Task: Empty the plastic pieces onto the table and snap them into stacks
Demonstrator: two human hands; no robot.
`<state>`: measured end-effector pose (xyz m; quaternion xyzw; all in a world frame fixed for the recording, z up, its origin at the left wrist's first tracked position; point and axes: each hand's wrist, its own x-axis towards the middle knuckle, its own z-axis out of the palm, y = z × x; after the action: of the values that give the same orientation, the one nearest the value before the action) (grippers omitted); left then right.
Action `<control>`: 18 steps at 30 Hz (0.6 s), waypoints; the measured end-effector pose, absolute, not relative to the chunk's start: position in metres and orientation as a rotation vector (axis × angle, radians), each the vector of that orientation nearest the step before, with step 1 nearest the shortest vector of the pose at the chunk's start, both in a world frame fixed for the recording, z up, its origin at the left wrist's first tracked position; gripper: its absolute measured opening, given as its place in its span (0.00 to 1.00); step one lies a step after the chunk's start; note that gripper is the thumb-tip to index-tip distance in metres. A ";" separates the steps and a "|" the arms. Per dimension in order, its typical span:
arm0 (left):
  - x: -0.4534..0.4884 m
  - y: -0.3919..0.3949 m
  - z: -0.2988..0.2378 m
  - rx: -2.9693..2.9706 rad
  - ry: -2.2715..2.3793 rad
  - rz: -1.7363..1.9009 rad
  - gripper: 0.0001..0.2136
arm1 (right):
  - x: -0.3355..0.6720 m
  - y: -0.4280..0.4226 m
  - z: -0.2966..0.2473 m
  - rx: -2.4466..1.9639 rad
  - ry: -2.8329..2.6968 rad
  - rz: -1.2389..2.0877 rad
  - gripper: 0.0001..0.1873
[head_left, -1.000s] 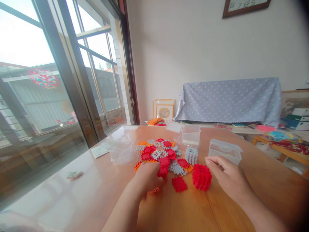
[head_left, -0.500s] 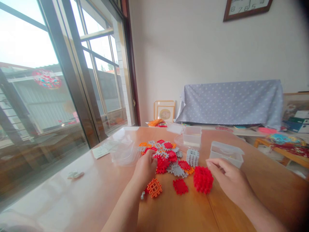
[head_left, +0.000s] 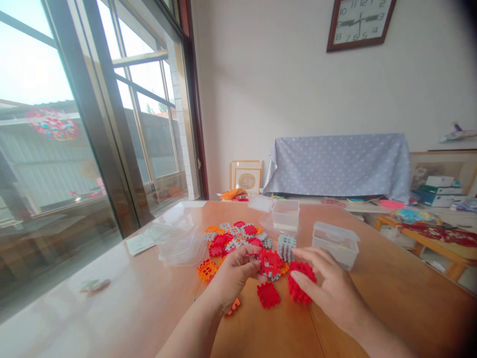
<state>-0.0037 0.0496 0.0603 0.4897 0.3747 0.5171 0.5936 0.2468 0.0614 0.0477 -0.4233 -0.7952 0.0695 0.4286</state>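
Note:
My left hand (head_left: 236,271) pinches a red openwork interlocking tile (head_left: 271,261) by its left edge, above the table. My right hand (head_left: 331,286) is around a red stack of interlocking tiles (head_left: 301,288), its thumb across the front and its fingers over the top. Between the hands, a flat red tile (head_left: 268,295) lies on the wood. Just behind the red stack stands a grey stack of tiles (head_left: 286,247). A loose pile of red, grey and orange tiles (head_left: 238,233) spreads beyond my left hand. An orange tile (head_left: 234,306) is partly hidden by my left wrist.
Clear plastic boxes stand on the wooden table (head_left: 149,308): an open one (head_left: 335,246) at the right, another (head_left: 285,216) at the back, and a tray (head_left: 182,246) at the left. A paper sheet (head_left: 139,243) and a small pale object (head_left: 95,285) lie further left.
My left hand has come away from the pile toward the right with a red openwork tile. My right hand has closed around the red stack. The view has shifted up and right.

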 end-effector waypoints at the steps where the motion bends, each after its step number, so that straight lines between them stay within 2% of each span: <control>1: -0.002 0.049 0.060 1.144 0.836 1.184 0.18 | 0.245 0.059 0.049 -1.043 -2.015 0.151 0.21; 6: 0.004 0.045 0.058 1.169 0.745 1.126 0.17 | 0.239 0.051 0.055 -1.041 -2.118 0.165 0.32; 12: 0.008 0.041 0.060 1.182 0.746 1.081 0.17 | 0.236 0.044 0.060 -1.009 -2.136 0.227 0.34; 18: 0.007 0.037 0.062 1.225 0.733 1.026 0.15 | 0.237 0.033 0.070 -0.891 -2.180 0.431 0.36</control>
<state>0.0071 0.0374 0.0620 0.5365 0.3210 0.4496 0.6379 0.2367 0.0333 0.0695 -0.3464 -0.8477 0.1675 0.3653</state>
